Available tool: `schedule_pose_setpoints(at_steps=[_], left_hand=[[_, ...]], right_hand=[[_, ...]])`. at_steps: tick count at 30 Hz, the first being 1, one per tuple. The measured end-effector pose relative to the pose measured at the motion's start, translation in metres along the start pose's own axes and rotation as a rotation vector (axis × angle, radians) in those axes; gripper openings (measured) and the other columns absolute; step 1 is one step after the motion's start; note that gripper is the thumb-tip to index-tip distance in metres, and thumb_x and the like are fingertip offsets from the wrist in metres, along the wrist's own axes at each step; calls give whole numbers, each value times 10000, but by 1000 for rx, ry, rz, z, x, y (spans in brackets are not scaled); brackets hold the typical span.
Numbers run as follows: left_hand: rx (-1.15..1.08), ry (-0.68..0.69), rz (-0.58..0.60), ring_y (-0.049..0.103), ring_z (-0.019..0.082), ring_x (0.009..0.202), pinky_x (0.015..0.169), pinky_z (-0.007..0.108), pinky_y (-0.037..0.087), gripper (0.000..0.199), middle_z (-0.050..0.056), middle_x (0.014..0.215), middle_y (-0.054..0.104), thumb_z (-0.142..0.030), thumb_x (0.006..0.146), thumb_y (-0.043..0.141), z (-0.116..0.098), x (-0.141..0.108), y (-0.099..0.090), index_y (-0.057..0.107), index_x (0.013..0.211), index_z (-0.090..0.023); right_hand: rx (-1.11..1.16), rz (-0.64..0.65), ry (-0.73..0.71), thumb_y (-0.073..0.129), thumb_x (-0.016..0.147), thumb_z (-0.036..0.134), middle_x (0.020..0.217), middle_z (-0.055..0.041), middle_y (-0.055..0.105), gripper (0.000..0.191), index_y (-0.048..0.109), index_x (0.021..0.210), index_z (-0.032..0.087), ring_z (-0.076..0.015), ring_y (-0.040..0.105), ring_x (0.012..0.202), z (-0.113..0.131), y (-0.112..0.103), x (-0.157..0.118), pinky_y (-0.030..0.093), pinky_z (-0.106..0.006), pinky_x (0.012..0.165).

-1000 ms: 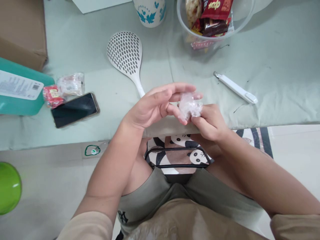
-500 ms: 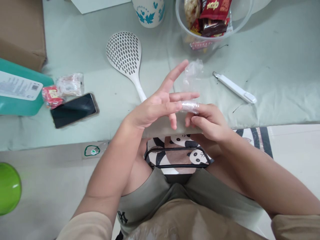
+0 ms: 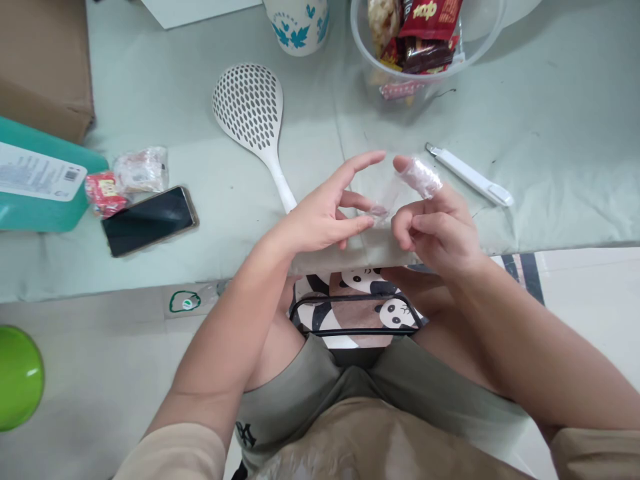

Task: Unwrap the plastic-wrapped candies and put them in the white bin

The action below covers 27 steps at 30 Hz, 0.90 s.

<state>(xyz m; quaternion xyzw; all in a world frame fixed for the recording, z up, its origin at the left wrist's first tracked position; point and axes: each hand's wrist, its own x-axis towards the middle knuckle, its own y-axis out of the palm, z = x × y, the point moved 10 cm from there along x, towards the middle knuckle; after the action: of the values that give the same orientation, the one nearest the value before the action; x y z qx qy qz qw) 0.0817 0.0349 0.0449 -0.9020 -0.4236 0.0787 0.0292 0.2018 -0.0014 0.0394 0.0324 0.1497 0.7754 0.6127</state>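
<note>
Clear plastic film (image 3: pixel 423 177) is wound around the index finger of my right hand (image 3: pixel 447 233). That finger points up and left with its tip bare, while the thumb presses against the curled fingers below. From the wrap, a thin loose end of film stretches left to my left hand (image 3: pixel 323 217). Its thumb and middle finger pinch this end, and the index finger reaches out above. Both hands are just over the near edge of the table. A white slotted skimmer (image 3: pixel 250 110) lies beyond my left hand, its handle end behind that hand. A white utility knife (image 3: pixel 470 175) lies beyond my right hand.
At the back stand a clear tub (image 3: pixel 430 70) of wrapped snacks and a patterned paper cup (image 3: pixel 299 30). On the left are a phone (image 3: pixel 150 220), wrapped snacks (image 3: pixel 141 169), a green container (image 3: pixel 93 160) and a cardboard box (image 3: pixel 45 67). A green bin (image 3: pixel 20 377) is on the floor.
My right hand has moved right and turned its wrapped index finger upward. My left hand has left that finger and pinches the loose film end, drawn down from above the hands.
</note>
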Motion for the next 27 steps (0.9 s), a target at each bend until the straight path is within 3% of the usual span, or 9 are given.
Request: schedule_pose_setpoints(at_steps=[2, 5, 7, 10, 13, 16, 21, 24, 27], left_hand=[[11, -34, -16, 753, 143, 854, 490, 178, 489, 777, 70, 1413, 673, -261, 811, 766, 1, -1, -1, 488, 1530, -355], [-18, -97, 6, 580, 55, 511, 420, 194, 389, 699, 3, 988, 775, -257, 834, 752, 2, -3, 2, 513, 1488, -314], [-51, -112, 22, 462, 29, 425, 401, 200, 345, 577, -39, 807, 739, -258, 836, 755, 0, -4, 3, 580, 1385, -276], [-101, -74, 19, 465, 26, 442, 415, 199, 350, 351, -50, 713, 695, -267, 826, 780, -7, -6, 3, 669, 1156, -230], [-151, -32, -18, 584, 54, 525, 463, 208, 428, 261, -16, 795, 740, -325, 852, 781, -12, -9, -2, 703, 1081, -226], [-183, -25, -48, 751, 151, 776, 505, 230, 507, 358, 40, 1135, 792, -406, 877, 767, -12, -11, -6, 713, 1200, -262], [-137, -18, 1, 703, 290, 1244, 567, 222, 565, 547, 30, 1458, 680, -397, 831, 828, -10, -7, 1, 671, 1352, -337], [-62, 10, 2, 701, 260, 1220, 608, 218, 567, 583, 13, 1463, 674, -331, 829, 822, -8, -4, 3, 650, 1385, -369], [36, 43, 4, 726, 175, 999, 605, 216, 530, 444, 18, 1324, 736, -265, 852, 762, -9, -2, 5, 717, 1291, -311]], right_hand=[[-43, -20, 0, 581, 756, 239, 498, 101, 571, 657, 593, 1410, 289, -122, 393, 408, 1, -2, 0, 375, -278, 459], [-146, -65, -1, 546, 765, 216, 505, 99, 567, 658, 594, 1421, 257, -113, 396, 420, 0, -5, 1, 375, -272, 464], [-286, -110, -8, 528, 779, 189, 520, 90, 566, 646, 606, 1417, 247, -113, 419, 437, -1, -9, 1, 381, -269, 471], [-547, -159, -79, 529, 779, 151, 530, 82, 558, 591, 657, 1346, 260, -122, 457, 465, 5, -11, 0, 408, -276, 503], [-737, -111, -181, 538, 754, 134, 509, 76, 525, 407, 731, 1094, 245, -117, 449, 475, 12, -2, -1, 416, -279, 540], [-796, -4, -212, 522, 730, 136, 499, 59, 518, 174, 668, 769, 223, -103, 437, 470, 13, 9, -2, 385, -274, 533], [-652, 77, -101, 507, 722, 133, 552, 50, 595, 207, 679, 810, 209, -107, 482, 495, 6, 11, 0, 395, -264, 532], [-527, 109, -76, 505, 751, 140, 556, 60, 589, 278, 707, 930, 206, -103, 454, 476, 6, 13, 0, 382, -260, 507], [-453, 169, -76, 514, 770, 140, 541, 53, 564, 181, 675, 814, 209, -94, 422, 462, 6, 18, -1, 366, -262, 485]])
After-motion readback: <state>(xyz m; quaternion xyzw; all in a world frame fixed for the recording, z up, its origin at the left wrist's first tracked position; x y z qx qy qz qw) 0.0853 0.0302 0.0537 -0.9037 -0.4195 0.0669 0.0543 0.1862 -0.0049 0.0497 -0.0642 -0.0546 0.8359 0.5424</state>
